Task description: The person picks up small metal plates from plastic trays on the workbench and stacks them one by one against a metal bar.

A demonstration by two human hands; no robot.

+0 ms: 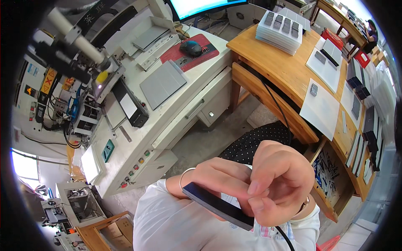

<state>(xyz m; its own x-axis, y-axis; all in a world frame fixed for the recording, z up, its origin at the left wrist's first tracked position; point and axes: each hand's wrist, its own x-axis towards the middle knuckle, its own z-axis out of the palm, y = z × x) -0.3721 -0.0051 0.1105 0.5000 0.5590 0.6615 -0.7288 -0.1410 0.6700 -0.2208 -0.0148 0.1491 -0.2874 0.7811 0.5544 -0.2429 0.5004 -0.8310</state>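
Note:
My left hand [224, 175] is closed round a long dark bar-shaped piece [217, 207], held in front of my white shirt. The piece slants down from the left wrist towards the right hand, and its inner side is hidden. Close beside it, my right hand [284, 180] is curled, thumb and forefinger pinched together near the left fingertips. Whatever lies in that pinch is too small to make out. A black cable [284, 238] runs down below the right hand.
At left, a white machine bench [201, 71] carries a grey plate [162, 85], a mouse [191, 48] and a black fixture [129, 104]. On the wooden table [251, 46] at right stand stacked trays [279, 33], white sheets [320, 106] and dark bars [370, 121]. Below, a drawer [331, 201] hangs open.

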